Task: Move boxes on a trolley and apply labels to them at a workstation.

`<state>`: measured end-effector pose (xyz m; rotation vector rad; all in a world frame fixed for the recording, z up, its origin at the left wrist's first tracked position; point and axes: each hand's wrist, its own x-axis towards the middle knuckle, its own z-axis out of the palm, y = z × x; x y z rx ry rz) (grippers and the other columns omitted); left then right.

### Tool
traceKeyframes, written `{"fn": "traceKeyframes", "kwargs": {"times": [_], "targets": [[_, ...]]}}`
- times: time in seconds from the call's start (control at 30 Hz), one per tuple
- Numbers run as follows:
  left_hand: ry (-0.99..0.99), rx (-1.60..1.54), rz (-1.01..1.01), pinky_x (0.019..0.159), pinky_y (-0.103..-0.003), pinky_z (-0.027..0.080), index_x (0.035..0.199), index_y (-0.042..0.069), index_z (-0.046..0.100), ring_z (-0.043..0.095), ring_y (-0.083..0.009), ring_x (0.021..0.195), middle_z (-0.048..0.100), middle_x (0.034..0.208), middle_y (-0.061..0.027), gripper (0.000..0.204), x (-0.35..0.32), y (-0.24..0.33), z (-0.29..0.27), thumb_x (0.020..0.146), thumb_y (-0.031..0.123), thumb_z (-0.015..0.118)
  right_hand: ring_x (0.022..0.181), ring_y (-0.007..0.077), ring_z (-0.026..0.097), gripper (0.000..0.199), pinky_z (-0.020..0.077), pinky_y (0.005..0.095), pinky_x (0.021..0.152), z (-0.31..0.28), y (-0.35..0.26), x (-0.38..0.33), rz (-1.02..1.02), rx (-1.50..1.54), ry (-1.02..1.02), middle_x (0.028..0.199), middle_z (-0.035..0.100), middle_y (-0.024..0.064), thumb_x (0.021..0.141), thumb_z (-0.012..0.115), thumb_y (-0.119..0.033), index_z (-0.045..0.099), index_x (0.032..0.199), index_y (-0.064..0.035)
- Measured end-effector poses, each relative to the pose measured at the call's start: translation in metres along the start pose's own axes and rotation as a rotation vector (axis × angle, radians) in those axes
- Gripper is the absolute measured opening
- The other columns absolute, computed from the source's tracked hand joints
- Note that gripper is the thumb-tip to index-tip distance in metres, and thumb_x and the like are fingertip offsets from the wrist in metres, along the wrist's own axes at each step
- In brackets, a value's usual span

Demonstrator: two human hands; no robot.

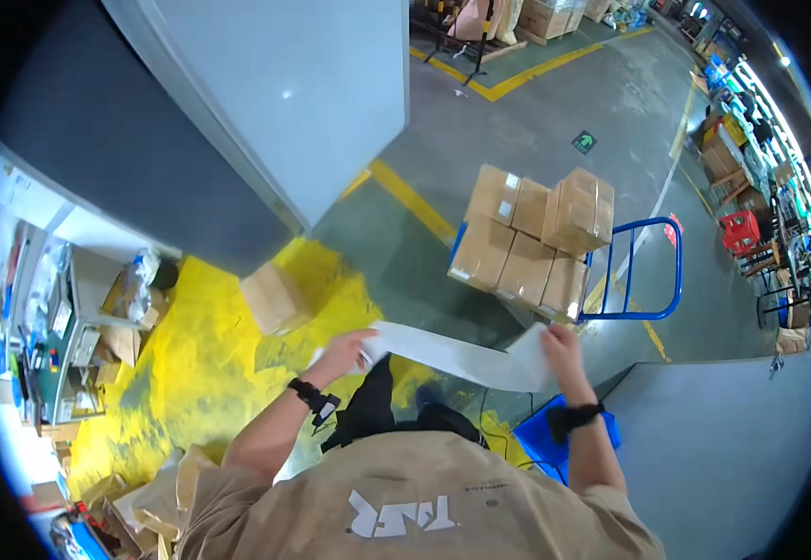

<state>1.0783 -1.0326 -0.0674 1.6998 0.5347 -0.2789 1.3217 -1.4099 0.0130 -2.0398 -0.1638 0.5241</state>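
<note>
A long white strip [443, 353], which looks like paper or label stock, hangs between my hands and sags in the middle. My left hand [345, 356] is closed on its left end, where some of the strip shows below the fingers. At the right end, my right hand [561, 349] pinches the strip, which bends upward toward the fingers. Both hands are in front of my body, above the floor. Each wrist wears a dark band. Whether anything is printed on the strip cannot be made out.
Ahead to the right, several cardboard boxes [508, 257] are stacked on a cart with a blue handle [676, 271]. A single carton [273, 299] sits on the yellow floor. Near my right arm are a blue bin [544, 434] and a grey panel [713, 439]. A white door [284, 84] stands ahead left.
</note>
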Motion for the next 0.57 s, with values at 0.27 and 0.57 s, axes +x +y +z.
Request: {"fn": "traceKeyframes", "kwargs": {"times": [0.27, 0.57], "targets": [[0.662, -0.164, 0.187, 0.066, -0.024, 0.047, 0.107, 0.001, 0.064, 0.060, -0.0110, 0.071, 0.066, 0.091, -0.0059, 0.021, -0.160, 0.006, 0.033, 0.092, 0.005, 0.049, 0.071, 0.0142, 0.052, 0.014, 0.0449, 0.0313, 0.063, 0.127, -0.011, -0.028, -0.465, -0.040, -0.513, 0.076, 0.056, 0.0080, 0.091, 0.058, -0.016, 0.058, 0.088, -0.0020], [0.652, -0.338, 0.367, 0.063, -0.020, 0.040, 0.122, 0.005, 0.056, 0.046, -0.0028, 0.073, 0.055, 0.085, 0.0023, 0.032, -0.249, 0.058, 0.065, 0.093, 0.013, 0.063, 0.093, 0.0141, 0.059, 0.024, 0.0454, 0.0277, 0.089, 0.275, -0.102, -0.120, -0.503, -0.163, -1.145, 0.110, 0.059, 0.0121, 0.097, 0.057, -0.024, 0.055, 0.113, -0.0069]]}}
